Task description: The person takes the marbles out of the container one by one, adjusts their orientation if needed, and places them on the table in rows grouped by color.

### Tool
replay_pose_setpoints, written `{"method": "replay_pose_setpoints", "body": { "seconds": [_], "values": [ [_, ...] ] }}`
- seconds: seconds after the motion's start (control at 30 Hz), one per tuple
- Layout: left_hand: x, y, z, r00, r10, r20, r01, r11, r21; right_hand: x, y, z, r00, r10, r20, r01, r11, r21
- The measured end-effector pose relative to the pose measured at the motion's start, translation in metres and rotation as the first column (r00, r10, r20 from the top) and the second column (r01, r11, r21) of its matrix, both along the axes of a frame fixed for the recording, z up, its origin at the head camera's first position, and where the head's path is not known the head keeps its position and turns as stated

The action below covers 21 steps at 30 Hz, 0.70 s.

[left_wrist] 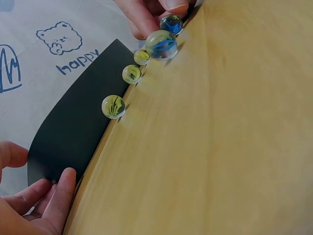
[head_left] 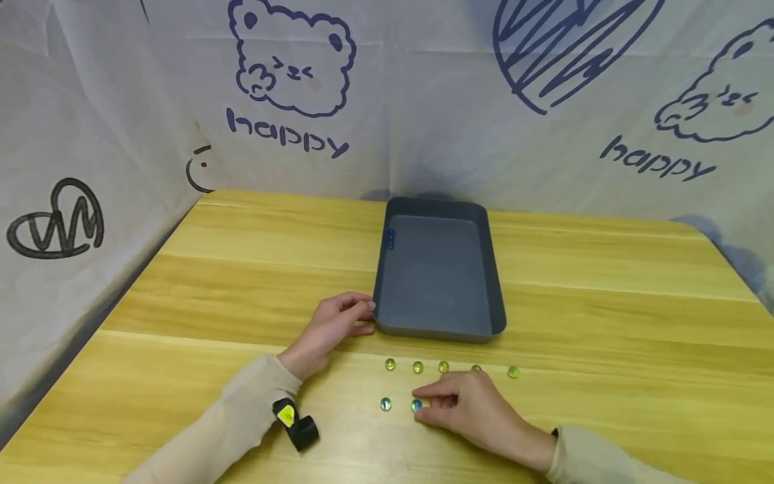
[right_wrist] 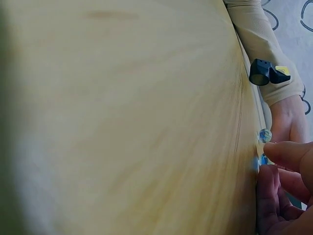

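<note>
Right hand (head_left: 468,407): narrow; thumb and finger pinch a blue marble (head_left: 416,406) at the desk (head_left: 605,323).
Left hand (head_left: 332,329): fingers loosely extended, tips against the outside of the grey tray (head_left: 438,282) at its near-left corner.
Pinched marble, likely fault: smooth and round, it could squirt away if the fingertips press off-centre.
Second blue marble (head_left: 385,404), likely fault: lying just beside, it could roll if a fingertip brushes it.
Row of yellow marbles (head_left: 418,368), likely fault: the knuckles sit close to it; a low sweep might scatter it.
Tray, likely fault: an uneven push could shift it and set the dark blue pieces (head_left: 391,239) along its left wall rolling.
Obscured in head view: the fourth yellow marble, partly behind the right hand; the dark blue pieces are too small to count surely.
Obscured in right wrist view: most of the pinched marble, behind fingertips; the left margin is blurred.
</note>
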<state>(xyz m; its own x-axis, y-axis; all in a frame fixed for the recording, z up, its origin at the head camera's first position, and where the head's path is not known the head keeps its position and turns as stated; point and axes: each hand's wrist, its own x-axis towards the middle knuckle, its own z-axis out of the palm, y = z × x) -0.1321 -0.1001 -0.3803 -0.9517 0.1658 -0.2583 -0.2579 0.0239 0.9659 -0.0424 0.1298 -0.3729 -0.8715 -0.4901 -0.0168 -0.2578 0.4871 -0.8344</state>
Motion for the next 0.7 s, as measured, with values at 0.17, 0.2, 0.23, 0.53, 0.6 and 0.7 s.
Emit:
{"method": "replay_pose_setpoints", "body": {
  "seconds": [0.17, 0.2, 0.23, 0.53, 0.6, 0.7],
  "values": [
    [0.002, 0.000, 0.001, 1.000, -0.002, 0.001, 0.002, 1.000, 0.000, 0.002, 0.001, 0.002, 0.999, 0.005, 0.032, -0.005, 1.000, -0.002],
    [0.003, 0.000, 0.001, 1.000, -0.001, 0.003, 0.001, 1.000, 0.000, 0.003, 0.002, 0.003, 0.999, 0.007, 0.043, -0.007, 1.000, 0.002],
    [0.003, 0.000, 0.002, 1.000, -0.002, 0.003, 0.002, 1.000, 0.000, 0.003, 0.002, 0.005, 0.999, 0.009, 0.053, -0.009, 1.000, 0.005],
    [0.002, 0.002, 0.003, 1.000, -0.006, -0.007, 0.006, 1.000, 0.019, 0.006, 0.009, 0.011, 0.996, -0.002, 0.093, 0.005, 1.000, -0.023],
    [0.002, 0.002, 0.003, 1.000, -0.005, -0.005, 0.005, 1.000, 0.019, 0.006, 0.010, 0.017, 0.994, -0.010, 0.105, 0.012, 1.000, -0.015],
    [0.002, 0.002, 0.004, 1.000, 0.002, 0.001, -0.002, 1.000, 0.011, 0.003, 0.010, 0.036, 1.000, -0.008, 0.028, 0.010, 0.999, -0.038]
  ]
}}
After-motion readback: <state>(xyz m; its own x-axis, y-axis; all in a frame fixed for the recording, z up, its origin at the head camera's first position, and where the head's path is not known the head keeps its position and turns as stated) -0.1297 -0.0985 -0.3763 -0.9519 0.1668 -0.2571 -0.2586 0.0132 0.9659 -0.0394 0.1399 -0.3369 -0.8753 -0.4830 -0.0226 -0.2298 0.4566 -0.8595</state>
